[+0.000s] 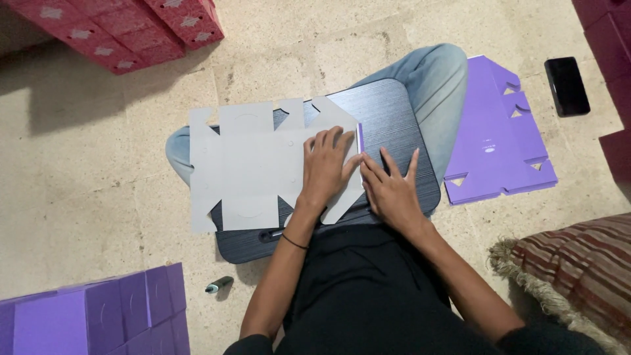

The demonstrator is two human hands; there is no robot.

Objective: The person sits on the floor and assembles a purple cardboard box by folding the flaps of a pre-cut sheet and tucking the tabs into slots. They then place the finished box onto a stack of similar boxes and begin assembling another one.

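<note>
Pressing my left hand flat on the grey box blank, I hold it down on the lap board. Neither hand grips; my right hand lies open beside it, fingers at the purple edge flap. Only that flap seems folded; the other panels lie unfolded. More purple blanks wait right, finished boxes left.

Beige stone-tile floor, mottled; striped fringed cushion lower right; shadow upper left.
</note>
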